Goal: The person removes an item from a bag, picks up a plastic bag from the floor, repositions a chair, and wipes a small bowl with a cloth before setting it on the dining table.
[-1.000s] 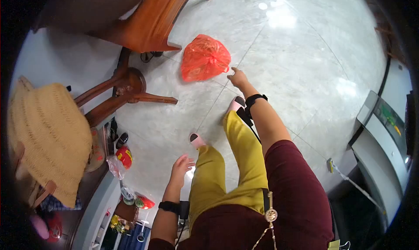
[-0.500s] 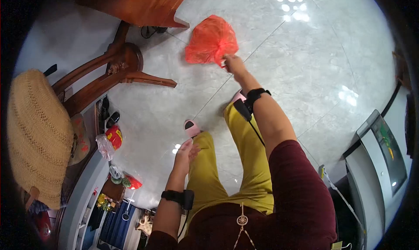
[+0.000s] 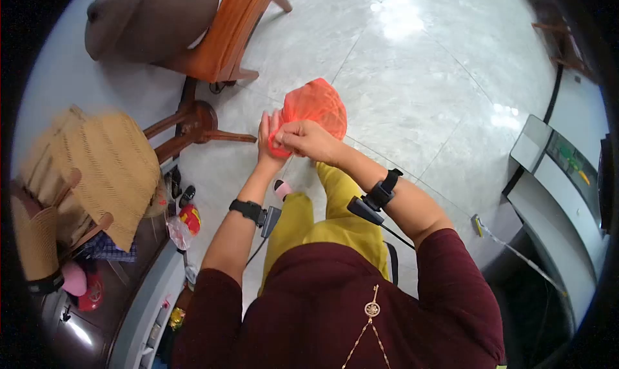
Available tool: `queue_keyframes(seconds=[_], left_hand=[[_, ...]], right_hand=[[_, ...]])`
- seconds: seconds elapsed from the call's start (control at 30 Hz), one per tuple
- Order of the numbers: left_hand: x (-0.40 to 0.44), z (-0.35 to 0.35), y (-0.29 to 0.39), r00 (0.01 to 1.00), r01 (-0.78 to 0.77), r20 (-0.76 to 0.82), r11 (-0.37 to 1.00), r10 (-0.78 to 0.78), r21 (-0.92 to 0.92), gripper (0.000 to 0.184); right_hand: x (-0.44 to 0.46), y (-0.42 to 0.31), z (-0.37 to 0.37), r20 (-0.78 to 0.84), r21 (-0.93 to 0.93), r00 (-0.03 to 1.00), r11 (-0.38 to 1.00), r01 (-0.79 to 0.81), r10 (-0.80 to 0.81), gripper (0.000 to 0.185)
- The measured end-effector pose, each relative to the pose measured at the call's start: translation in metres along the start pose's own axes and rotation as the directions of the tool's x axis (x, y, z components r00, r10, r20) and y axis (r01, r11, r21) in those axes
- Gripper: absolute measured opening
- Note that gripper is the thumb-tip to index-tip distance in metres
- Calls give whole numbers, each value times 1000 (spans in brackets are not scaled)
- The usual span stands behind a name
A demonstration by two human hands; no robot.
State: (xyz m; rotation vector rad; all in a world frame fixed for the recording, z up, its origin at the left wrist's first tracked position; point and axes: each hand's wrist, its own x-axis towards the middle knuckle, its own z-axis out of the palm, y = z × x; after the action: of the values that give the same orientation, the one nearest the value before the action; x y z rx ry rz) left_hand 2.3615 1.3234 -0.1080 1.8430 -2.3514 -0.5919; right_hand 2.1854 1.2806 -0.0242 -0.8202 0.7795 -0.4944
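Observation:
A thin red plastic bag (image 3: pixel 320 106), puffed out and see-through, hangs in front of my body above the floor. My right hand (image 3: pixel 308 141) is closed on the gathered neck of the bag. Just to its left, my left hand (image 3: pixel 267 143) has its fingers stretched out, and its palm faces the bag's neck. A bit of red plastic shows between the two hands, against the left palm. What is inside the bag cannot be made out.
On the left are a wooden chair (image 3: pixel 235 30), a wooden stand's curved leg (image 3: pixel 225 135) and a woven straw bag (image 3: pixel 109 169). Black shoes (image 3: pixel 187 195) lie on the floor below them. A pale cabinet (image 3: pixel 554 195) and a stick-like handle (image 3: pixel 516 253) are on the right.
My right hand has brought the red bag nearer my body. My left hand has risen from beside my leg to the bag's neck. The view has shifted, showing more of the chair.

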Motion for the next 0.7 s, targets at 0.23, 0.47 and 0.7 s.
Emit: queue_keyframes(seconds=[0.23,0.47,0.7], left_hand=[[68,-88,99,905,367,423,421,45,-830,29],[138,-139,102,953,303,302,-42,27,-952,22],[242,-188,173,844,535,480,-314,239,-785,36]], right_hand=[[-86,-94,-55,-297,206,950,965,163,-97,30],[-135,-74,-141,-882,-36,454,978,204,-127,49],[-132,-154,-134,-422,185,894,952,246,-149,91]])
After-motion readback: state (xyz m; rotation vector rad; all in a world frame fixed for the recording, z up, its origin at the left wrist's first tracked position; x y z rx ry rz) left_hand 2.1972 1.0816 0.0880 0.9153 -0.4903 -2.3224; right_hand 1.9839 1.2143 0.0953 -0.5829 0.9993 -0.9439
